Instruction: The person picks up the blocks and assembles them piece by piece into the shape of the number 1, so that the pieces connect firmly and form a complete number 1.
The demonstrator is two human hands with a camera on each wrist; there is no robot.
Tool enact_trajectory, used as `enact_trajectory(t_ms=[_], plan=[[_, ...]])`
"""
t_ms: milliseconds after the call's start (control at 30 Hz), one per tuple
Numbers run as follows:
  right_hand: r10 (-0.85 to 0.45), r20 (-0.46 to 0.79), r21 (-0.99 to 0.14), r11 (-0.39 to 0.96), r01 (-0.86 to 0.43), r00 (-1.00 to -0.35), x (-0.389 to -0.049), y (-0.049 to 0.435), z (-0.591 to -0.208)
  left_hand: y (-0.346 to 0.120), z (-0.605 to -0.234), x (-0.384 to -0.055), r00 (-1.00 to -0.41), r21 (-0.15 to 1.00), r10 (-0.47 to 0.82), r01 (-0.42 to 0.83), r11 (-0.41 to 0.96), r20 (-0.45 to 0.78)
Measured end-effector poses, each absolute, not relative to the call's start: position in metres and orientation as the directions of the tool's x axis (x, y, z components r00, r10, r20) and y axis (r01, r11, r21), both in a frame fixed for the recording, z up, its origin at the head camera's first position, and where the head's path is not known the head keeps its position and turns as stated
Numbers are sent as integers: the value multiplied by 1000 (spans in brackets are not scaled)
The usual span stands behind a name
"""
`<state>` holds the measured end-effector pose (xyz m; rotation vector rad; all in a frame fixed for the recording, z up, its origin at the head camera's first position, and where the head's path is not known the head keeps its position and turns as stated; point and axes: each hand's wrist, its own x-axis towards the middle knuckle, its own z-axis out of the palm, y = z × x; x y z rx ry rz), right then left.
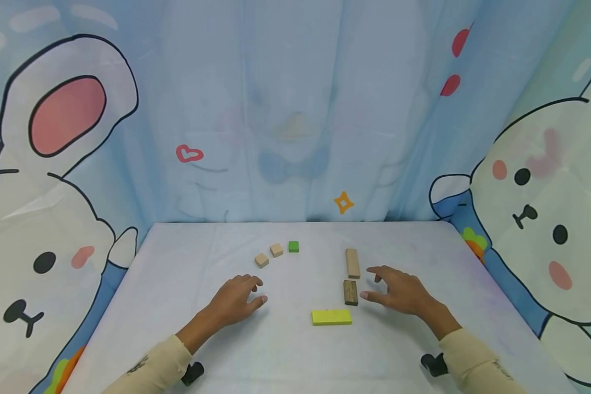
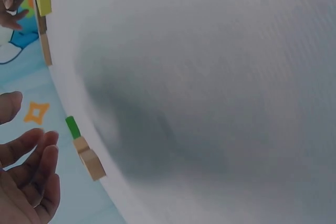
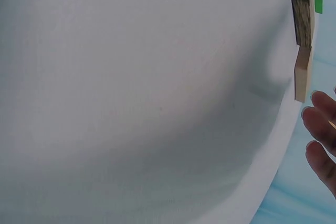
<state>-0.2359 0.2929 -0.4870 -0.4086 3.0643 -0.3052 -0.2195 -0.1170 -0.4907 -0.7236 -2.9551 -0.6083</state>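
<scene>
My left hand (image 1: pixel 236 300) hovers over the white table, fingers loosely bent and holding nothing. Beyond it lie two small plain wooden cubes (image 1: pixel 261 260) and a green cube (image 1: pixel 294 247). On the right, my right hand (image 1: pixel 399 291) is also free of any object, thumb and fingers apart. Just left of its fingertips are a dark brown wooden block (image 1: pixel 351 293) and, farther back, a longer pale wooden block (image 1: pixel 352 264). A yellow-green block (image 1: pixel 331 317) lies crosswise between the hands, nearer me. In the left wrist view the left hand (image 2: pixel 29 174) shows relaxed fingers.
The white tabletop (image 1: pixel 276 361) ends at the back against a light blue curtain (image 1: pixel 285 109). Printed cartoon figures cover the cloth at both sides. A black strap piece (image 1: pixel 434 365) sits under the right wrist, and another (image 1: pixel 193 374) under the left.
</scene>
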Motion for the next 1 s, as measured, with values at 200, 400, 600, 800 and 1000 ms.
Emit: enact_trajectory(t_ms=[200, 400, 600, 800, 1000], plan=[[-279, -37, -207, 942, -266, -960, -238, 286, -491, -102, -494, -219, -875, 379, 477, 469, 798, 79], [-295, -83, -216, 938, -272, -952, -243, 281, -494, -88, -495, -218, -855, 400, 517, 488, 776, 42], [-318, -114, -230, 930, -287, -941, -245, 279, -498, -74, -495, -216, -840, 414, 542, 497, 763, 11], [-347, -137, -253, 918, -306, -928, -247, 277, -503, -60, -495, -213, -828, 411, 559, 499, 763, -32], [-352, -129, -244, 917, -314, -927, -247, 273, -502, -47, -497, -211, -819, 398, 572, 510, 763, -49]])
